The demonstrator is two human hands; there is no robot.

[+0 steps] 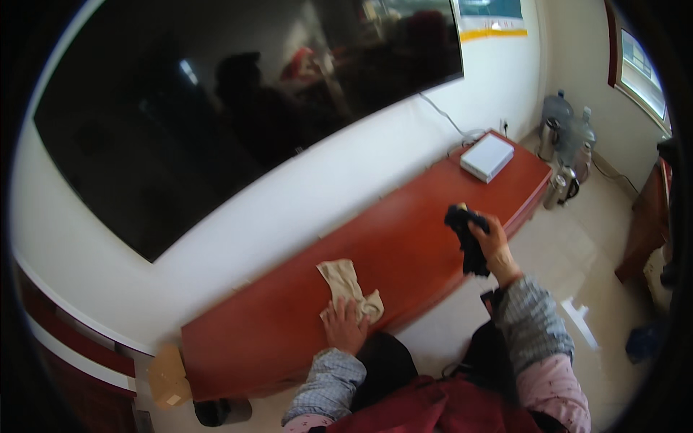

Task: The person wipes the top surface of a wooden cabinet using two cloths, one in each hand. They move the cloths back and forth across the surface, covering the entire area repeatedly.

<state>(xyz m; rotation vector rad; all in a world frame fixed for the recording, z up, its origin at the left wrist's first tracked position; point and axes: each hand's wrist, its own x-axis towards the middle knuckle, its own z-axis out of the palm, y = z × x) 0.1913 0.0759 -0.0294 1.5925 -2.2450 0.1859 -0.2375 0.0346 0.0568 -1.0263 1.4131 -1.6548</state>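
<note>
My left hand (345, 328) lies flat with its fingers spread on the lower end of a crumpled beige cloth (342, 276). The cloth rests on a long reddish-brown wooden cabinet top (270, 319), near its front edge. Raised on the right, my right hand (491, 241) is closed around a bunched dark cloth (470, 238), which hangs down over the cabinet's front edge. A small pale yellowish bit shows at the top of the dark cloth. Both my forearms wear grey checked sleeve covers.
A white box-shaped device (487, 157) with cables sits at the cabinet's far right. Above hangs a large dark television (243, 108). Vacuum flasks (555, 192) and large water bottles (557, 111) stand on the floor at right. A cardboard box (167, 377) is by the left end.
</note>
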